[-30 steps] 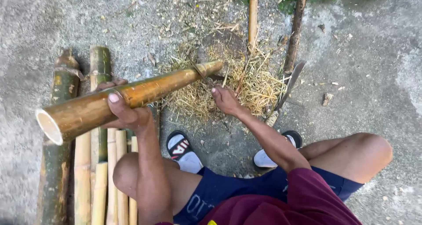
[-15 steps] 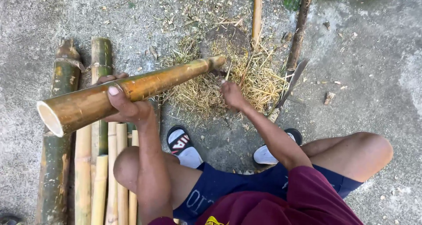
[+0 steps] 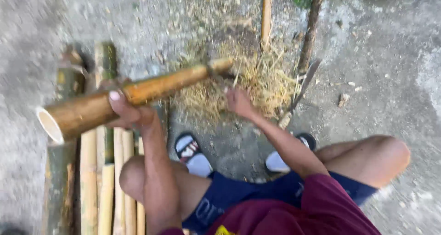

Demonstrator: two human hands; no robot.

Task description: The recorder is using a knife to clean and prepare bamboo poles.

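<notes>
My left hand grips a thick brown bamboo pole near its hollow near end, holding it slanted with the far end over a heap of dry shavings. My right hand lies low over the shavings just under the pole's far tip, fingers curled; the frame is blurred, so I cannot tell whether it holds anything. A long knife lies on the ground just to the right of that hand.
Several split bamboo strips and green poles lie side by side at the left. Two thin sticks lie at the top. My knees and sandalled feet are on the concrete ground.
The view has shifted and blurred. The pole has stayed in my left hand, its far end a little lower. My right hand has stayed by the shavings near the tip.
</notes>
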